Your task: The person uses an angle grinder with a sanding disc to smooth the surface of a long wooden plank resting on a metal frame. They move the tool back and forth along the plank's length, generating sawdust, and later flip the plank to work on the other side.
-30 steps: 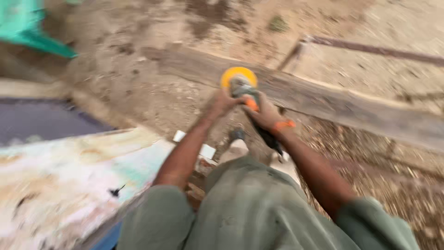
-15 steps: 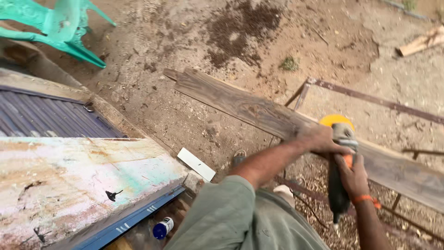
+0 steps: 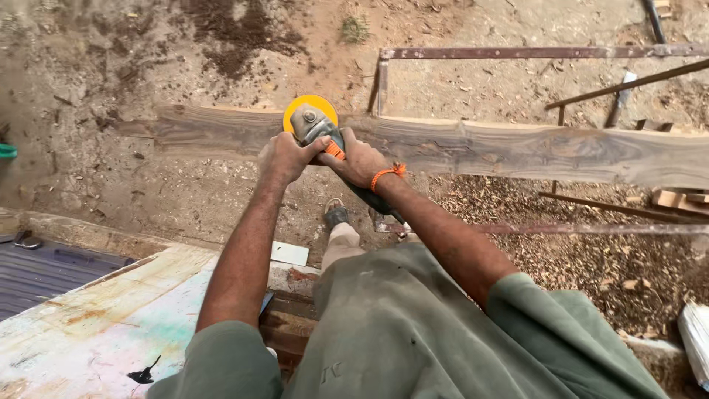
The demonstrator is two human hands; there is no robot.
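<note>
Both hands clamped on grinder (image 3: 319, 133) at upper centre: left hand (image 3: 284, 157) wrapped round front of body, right hand (image 3: 358, 161) w/ orange wristband on rear grip. Yellow disc (image 3: 310, 107) sits on near edge of long plank (image 3: 517, 151), which runs across frame on rusty metal frame (image 3: 532, 53). Risks: disc could catch grain & kick back toward arms; plank looks unclamped, may shift; foot (image 3: 336, 216) directly below; bare hands, dust & chips.

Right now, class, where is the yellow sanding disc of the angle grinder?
In the head view the yellow sanding disc sits upper centre-left, against the long wooden plank, just beyond the left hand and right hand gripping the angle grinder.
</note>
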